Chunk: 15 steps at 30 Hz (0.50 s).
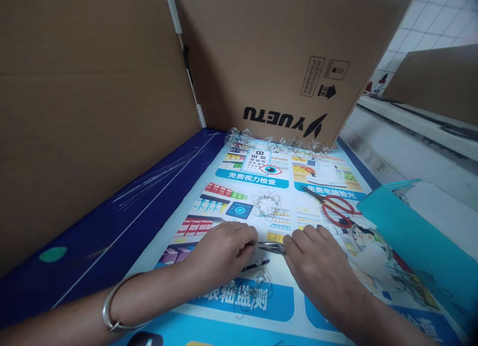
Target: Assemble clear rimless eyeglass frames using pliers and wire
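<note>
With twelve o'clock pointing straight ahead from the pliers, a tangled wire piece (257, 286) is lying nearest, at about half past six, on the printed surface (209, 326). A thin black strip (257, 265) is showing at seven, just beside the fingers. A silver bangle (112, 306) is circling the left wrist toward eight.

At the centre, the right hand (313, 254) is wrapping its grip firmly around the pliers (275, 248), its fingers folding over the handles and leaving the nose pointing toward nine. The left hand (227, 246) is meeting that nose, its fingers curling inward; I cannot tell how far its grip is closing or whether it is pinching any wire. The hands are probably facing each other so that one is steadying whatever the pliers are working on.

Just beyond, at twelve, a wire ring (269, 212) is lying flat, apart from both hands. Red-handled scissors (324, 200) are resting at two, probably for easy reach by the right hand, and a teal folder (414, 241) is lying at three. Loose strands (160, 174) are stretching along ten, perhaps being laid straight to avoid tangling.

Farthest off, around twelve, a row of wire pieces (295, 147) is lining the foot of a cardboard panel (287, 52), seemingly being kept out of the working space.
</note>
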{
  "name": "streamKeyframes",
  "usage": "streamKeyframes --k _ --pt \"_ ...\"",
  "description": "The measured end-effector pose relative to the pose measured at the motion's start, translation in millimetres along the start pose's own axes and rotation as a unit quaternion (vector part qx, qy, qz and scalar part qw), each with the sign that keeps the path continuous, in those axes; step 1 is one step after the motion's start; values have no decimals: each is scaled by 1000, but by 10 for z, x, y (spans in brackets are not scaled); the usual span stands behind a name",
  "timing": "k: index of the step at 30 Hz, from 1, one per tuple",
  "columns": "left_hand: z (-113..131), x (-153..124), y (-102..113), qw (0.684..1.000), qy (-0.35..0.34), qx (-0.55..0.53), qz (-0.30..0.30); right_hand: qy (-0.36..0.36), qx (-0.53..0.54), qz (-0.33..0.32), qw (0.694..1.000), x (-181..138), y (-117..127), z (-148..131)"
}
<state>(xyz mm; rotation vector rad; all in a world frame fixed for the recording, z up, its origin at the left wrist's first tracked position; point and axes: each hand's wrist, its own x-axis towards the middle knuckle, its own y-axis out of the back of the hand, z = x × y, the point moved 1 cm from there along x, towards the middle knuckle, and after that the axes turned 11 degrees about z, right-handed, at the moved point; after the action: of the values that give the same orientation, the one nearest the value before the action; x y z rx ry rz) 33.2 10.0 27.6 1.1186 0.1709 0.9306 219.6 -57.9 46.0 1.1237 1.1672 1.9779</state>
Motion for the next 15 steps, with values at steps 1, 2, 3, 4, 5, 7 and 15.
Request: streamKeyframes --k 1,2,3,4,5,7,15 --pt "-23 -11 2 1000 10 -11 11 -23 21 -18 999 -4 -4 14" --pt "-47 -25 1 999 21 -25 21 -44 42 -38 997 -7 -5 26" --pt "-72 -42 -1 998 31 -39 30 -62 61 -60 994 -8 -2 34" --pt "-95 -61 -5 997 40 -54 40 -76 74 -80 991 -8 2 37" --pt "-116 -81 -9 995 48 -69 50 -86 82 -98 988 -6 9 36" --pt "-144 -115 -19 991 62 -93 68 -98 88 -123 984 6 23 25" --pt "-119 -164 -30 981 92 -154 72 -102 65 -136 983 80 48 -48"
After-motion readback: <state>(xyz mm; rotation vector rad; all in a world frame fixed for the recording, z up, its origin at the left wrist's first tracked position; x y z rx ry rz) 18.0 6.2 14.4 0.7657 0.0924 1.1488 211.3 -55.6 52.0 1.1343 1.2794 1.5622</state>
